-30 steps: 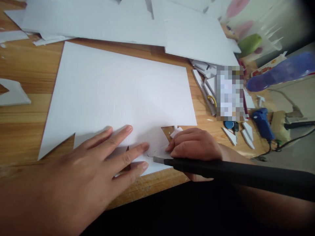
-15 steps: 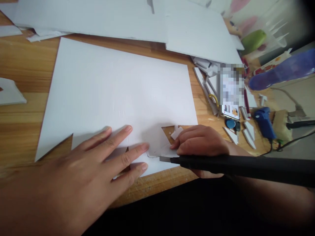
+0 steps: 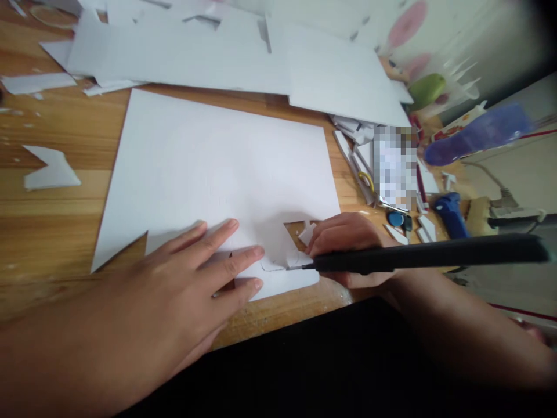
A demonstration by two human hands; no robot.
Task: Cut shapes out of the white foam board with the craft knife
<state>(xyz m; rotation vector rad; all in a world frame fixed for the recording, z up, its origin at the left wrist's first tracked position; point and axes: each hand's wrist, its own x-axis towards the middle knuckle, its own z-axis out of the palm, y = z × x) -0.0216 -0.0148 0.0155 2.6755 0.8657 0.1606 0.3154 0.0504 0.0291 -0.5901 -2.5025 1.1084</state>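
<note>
The left hand (image 3: 174, 290) lies flat with fingers spread, gripping nothing, pressing the white sheet (image 3: 217, 168) to the wooden table (image 3: 52, 232) near its front edge. Beside it the right hand (image 3: 348, 244) is clenched around a black knife (image 3: 413, 255), blade tip on the sheet. The sheet looks light, fairly stiff and prone to sliding, best held flat close to the cut. Farther back lie more white sheets (image 3: 183, 52)
</note>
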